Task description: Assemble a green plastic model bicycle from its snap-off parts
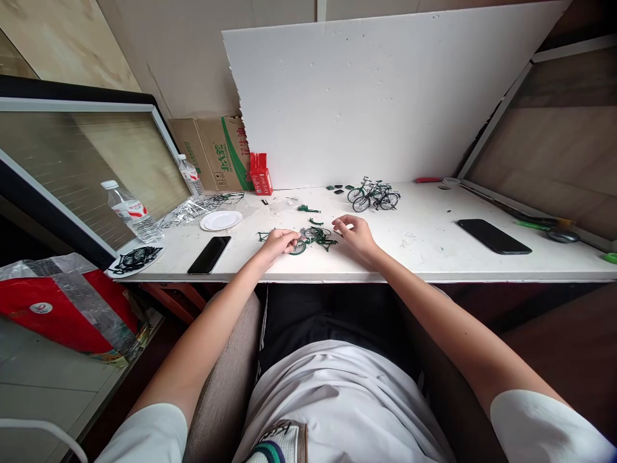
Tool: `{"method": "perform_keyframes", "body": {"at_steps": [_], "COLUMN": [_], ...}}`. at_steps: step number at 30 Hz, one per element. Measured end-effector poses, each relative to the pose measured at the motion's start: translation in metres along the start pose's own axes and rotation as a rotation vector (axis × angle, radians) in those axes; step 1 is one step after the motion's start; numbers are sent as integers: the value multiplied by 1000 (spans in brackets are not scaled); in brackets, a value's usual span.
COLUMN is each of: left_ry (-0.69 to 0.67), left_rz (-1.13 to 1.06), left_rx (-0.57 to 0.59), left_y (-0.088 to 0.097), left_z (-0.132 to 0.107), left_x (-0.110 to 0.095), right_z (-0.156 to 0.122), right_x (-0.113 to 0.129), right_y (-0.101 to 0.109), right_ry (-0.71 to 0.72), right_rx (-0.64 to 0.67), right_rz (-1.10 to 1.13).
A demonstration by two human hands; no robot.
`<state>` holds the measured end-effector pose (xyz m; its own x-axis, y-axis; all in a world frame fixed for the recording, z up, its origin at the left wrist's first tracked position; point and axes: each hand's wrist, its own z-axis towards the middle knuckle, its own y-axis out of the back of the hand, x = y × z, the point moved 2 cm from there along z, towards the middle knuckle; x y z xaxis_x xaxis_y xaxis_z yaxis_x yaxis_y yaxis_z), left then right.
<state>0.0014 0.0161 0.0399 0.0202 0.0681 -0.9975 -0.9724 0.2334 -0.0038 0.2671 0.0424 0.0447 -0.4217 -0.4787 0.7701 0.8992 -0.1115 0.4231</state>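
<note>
My left hand [281,243] is closed in a pinch at the edge of a small spoked wheel [299,247], part of which its fingertips hide. Green model bicycle parts [318,236] lie in a loose cluster between my two hands. Just right of that cluster, my right hand [355,234] pinches thumb and forefinger together; whatever is between them is too small to make out. Another green piece [264,236] shows to the left of my left hand. Further back on the table are a green part [307,209] and a smaller curved one [315,222].
Assembled model bicycles [376,196] stand at the back. Phones lie left [209,254] and right [494,236]. On the left are white plates [220,220], a plate of black parts [137,259] and water bottles [132,212]. A white board [385,96] leans behind; the table's front edge [328,278] is close.
</note>
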Motion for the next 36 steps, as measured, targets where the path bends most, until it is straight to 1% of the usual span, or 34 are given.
{"method": "perform_keyframes", "body": {"at_steps": [2,4,7,10,12,17,21,25,28,30,32,34,36], "left_ry": [85,154,207,244,268,342,384,409,424,424,423,420,419], "left_rz": [-38,-64,-109,-147,-152,-152,-161,-144,-112,-97,-89,-98,-118], "left_rx": [20,29,17,-4,-18,-28,-14,-42,-54,-54,-54,-49,-42], "left_y": [5,9,14,16,17,24,28,28,28,28,28,27,26], "left_z": [0,1,2,1,-1,-5,-5,-5,-5,-6,-8,-9,-10], "left_x": [-2,-3,-3,-6,-11,-18,-16,-14,-13,-12,-11,-8,-6], "right_z": [-2,-6,-15,-22,-24,-20,-22,-28,-27,-20,-7,11,31], "right_x": [2,8,19,22,19,8,13,21,20,18,18,20,23], "right_y": [-2,-7,-19,-28,-31,-31,-32,-32,-31,-32,-36,-45,-58], "right_ry": [45,141,317,398,397,323,360,400,396,368,331,314,296], "right_rx": [23,83,196,244,228,139,136,156,142,121,117,158,231], "right_rz": [-57,-141,-270,-360,-395,-392,-409,-439,-420,-390,-370,-383,-412]}}
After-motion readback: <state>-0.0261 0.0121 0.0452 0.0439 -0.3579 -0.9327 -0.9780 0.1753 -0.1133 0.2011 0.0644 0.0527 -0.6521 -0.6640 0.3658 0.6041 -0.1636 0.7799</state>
